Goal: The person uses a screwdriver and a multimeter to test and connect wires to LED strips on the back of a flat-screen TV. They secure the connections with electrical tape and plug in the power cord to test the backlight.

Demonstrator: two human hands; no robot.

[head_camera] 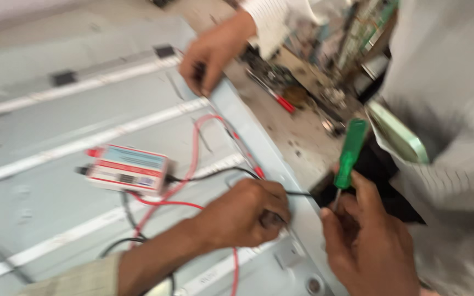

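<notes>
A: Hands first. Left hand [245,214] sits low centre on the grey metal panel [39,131], fingers curled down, pinching a black probe lead [297,193] against the panel near its right edge. Closed on the lead, as far as the blur allows.

B: Right?

A: Right hand [366,241] is just off the panel's right edge, near the left hand but not touching it. Fingers wrapped round a green-handled screwdriver [349,156]. Handle points up, shaft runs down into the fist. Tip hidden.

B: Where's the tester?

A: Small white box tester [130,170], red and blue label, lying flat on the panel left of the left hand. Red wire [196,148] loops up from it and back down toward the panel edge. Black wire [204,175] runs from its right end toward the left hand. More black cable [122,244] trails out below it.

B: Anything else on the panel?

A: White LED strips [83,143] run diagonally across it, several in parallel.

B: Other people?

A: Yes. Another person's hand [212,49], striped sleeve, rests on the panel's far corner at the top, fingers curled over the edge. Beyond the edge is a cluttered bench [303,137] with a red-handled tool [281,101]. Pale green flat object [399,134] at right, against a grey garment; can't tell what it is. Whole frame is motion-blurred.
</notes>
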